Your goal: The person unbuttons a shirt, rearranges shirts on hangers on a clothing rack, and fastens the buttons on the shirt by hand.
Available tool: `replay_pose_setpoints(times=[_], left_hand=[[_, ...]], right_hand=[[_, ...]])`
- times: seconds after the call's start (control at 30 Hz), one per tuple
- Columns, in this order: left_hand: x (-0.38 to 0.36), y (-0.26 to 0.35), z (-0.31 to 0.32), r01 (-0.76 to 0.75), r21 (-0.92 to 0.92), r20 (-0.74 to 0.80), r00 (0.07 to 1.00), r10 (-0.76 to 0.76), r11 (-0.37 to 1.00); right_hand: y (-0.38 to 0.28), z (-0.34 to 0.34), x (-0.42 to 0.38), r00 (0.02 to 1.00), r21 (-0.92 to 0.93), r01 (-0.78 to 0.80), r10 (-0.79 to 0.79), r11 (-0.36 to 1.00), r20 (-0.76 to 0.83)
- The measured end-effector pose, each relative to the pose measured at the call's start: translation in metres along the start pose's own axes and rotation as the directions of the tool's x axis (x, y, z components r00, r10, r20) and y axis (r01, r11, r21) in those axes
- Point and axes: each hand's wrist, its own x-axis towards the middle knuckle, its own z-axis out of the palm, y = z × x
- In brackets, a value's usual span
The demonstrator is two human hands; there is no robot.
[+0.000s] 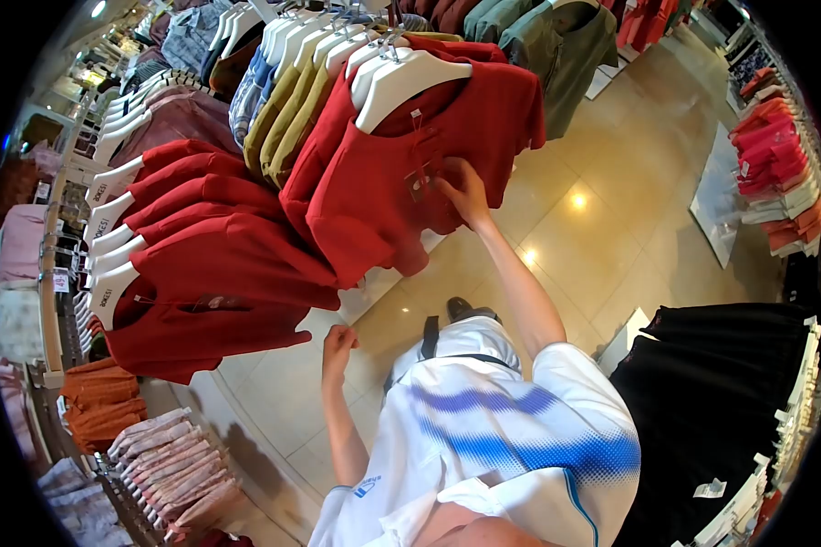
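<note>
Below, glossy tiles (602,219) floor the clothing shop.

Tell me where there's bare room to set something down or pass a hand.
Bare floor shows between the front red top and the black garments. A hand could probably pass between the left hand and right forearm. Crowded: the white hangers, packed close, and the pink garments.

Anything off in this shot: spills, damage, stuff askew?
Nothing clearly stands out. Red tops hang on white hangers; the right hand is at the tag on the front one. Bright spots on the tile floor look like lamp glare, not spills.
</note>
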Motion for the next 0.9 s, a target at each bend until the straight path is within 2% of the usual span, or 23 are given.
replay_pose_setpoints(times=[0.03, 0.07, 0.1, 0.17, 0.27, 0.33, 0.37, 0.4, 0.43, 0.47, 0.5, 0.57, 0.6, 0.63, 0.67, 0.7, 0.73, 0.77, 0.83, 0.9], left_hand=[[0.002, 0.001, 0.004, 0.031, -0.009, 0.017, 0.999, -0.031, 0.999], [0.006, 0.002, 0.007, 0.028, -0.005, 0.006, 1.000, -0.028, 1.000], [0.007, 0.003, 0.012, 0.021, 0.003, -0.002, 1.000, -0.021, 1.000], [0.004, 0.003, 0.017, 0.025, 0.004, -0.028, 0.999, -0.025, 1.000], [-0.006, 0.002, 0.025, 0.067, 0.022, -0.096, 0.993, -0.064, 0.998], [-0.016, -0.004, 0.027, 0.082, -0.018, -0.102, 0.991, -0.084, 0.996], [-0.019, -0.008, 0.027, 0.068, -0.044, -0.172, 0.982, -0.075, 0.997], [-0.019, -0.012, 0.027, 0.059, -0.018, -0.143, 0.988, -0.061, 0.998], [-0.020, -0.014, 0.026, 0.047, 0.001, -0.128, 0.991, -0.047, 0.999], [-0.028, -0.015, 0.024, 0.021, -0.042, -0.246, 0.969, -0.030, 0.999], [-0.027, -0.014, 0.025, 0.017, -0.048, -0.273, 0.961, -0.029, 0.999], [-0.035, -0.011, 0.022, -0.013, -0.095, -0.352, 0.936, -0.022, 0.995], [-0.036, -0.005, 0.019, -0.011, -0.054, -0.417, 0.909, -0.013, 0.998], [-0.034, -0.001, 0.014, 0.003, -0.011, -0.467, 0.884, -0.007, 1.000], [-0.032, -0.005, 0.009, -0.005, -0.036, -0.491, 0.871, -0.014, 0.999], [-0.031, -0.008, 0.002, -0.082, -0.043, -0.543, 0.838, 0.046, 0.996], [-0.035, -0.009, -0.007, -0.161, -0.041, -0.590, 0.801, 0.106, 0.986], [-0.033, -0.004, -0.015, -0.167, -0.051, -0.603, 0.791, 0.102, 0.985], [-0.034, 0.018, -0.036, -0.091, 0.205, -0.766, 0.605, 0.217, 0.975], [-0.030, 0.050, -0.067, -0.091, 0.441, -0.782, 0.450, 0.432, 0.893]], right_hand=[[0.002, 0.003, 0.003, 0.978, 0.110, -0.161, 0.143, 0.981, 0.155], [0.004, 0.007, 0.007, 0.912, 0.193, -0.325, 0.252, 0.926, 0.323], [0.010, 0.011, 0.008, 0.911, 0.202, -0.324, 0.247, 0.924, 0.332], [0.020, 0.015, 0.000, 0.867, 0.401, -0.465, 0.313, 0.789, 0.389], [0.024, 0.011, -0.005, 0.887, 0.441, -0.426, 0.268, 0.790, 0.376], [0.032, 0.008, -0.008, 0.924, 0.360, -0.332, 0.225, 0.872, 0.309], [0.034, 0.006, -0.009, 0.931, 0.213, -0.302, 0.239, 0.929, 0.277], [0.037, 0.006, -0.013, 0.909, 0.223, -0.378, 0.315, 0.898, 0.274], [0.049, 0.008, -0.021, 0.912, 0.210, -0.376, 0.320, 0.903, 0.256], [0.050, 0.007, -0.034, 0.910, 0.319, -0.389, 0.305, 0.864, 0.282], [0.027, 0.001, -0.043, 0.888, 0.269, -0.447, 0.388, 0.853, 0.245], [0.094, 0.004, -0.100, 0.874, 0.316, -0.474, 0.397, 0.822, 0.278], [0.101, -0.008, -0.118, 0.749, -0.078, -0.487, 0.462, 0.870, 0.475], [0.127, -0.005, -0.159, 0.729, 0.258, -0.586, 0.360, 0.768, 0.583], [0.045, -0.005, -0.158, 0.600, 0.078, -0.624, 0.412, 0.778, 0.685], [0.026, 0.006, -0.160, 0.413, -0.036, -0.480, 0.262, 0.877, 0.872], [-0.016, 0.017, -0.163, 0.249, -0.035, -0.506, 0.185, 0.862, 0.951], [-0.056, 0.030, -0.159, 0.078, -0.041, -0.535, 0.097, 0.844, 0.992], [-0.121, 0.056, -0.146, 0.083, 0.143, -0.333, -0.122, 0.932, 0.989], [-0.163, 0.092, -0.137, 0.206, 0.298, -0.179, -0.260, 0.938, 0.943]])
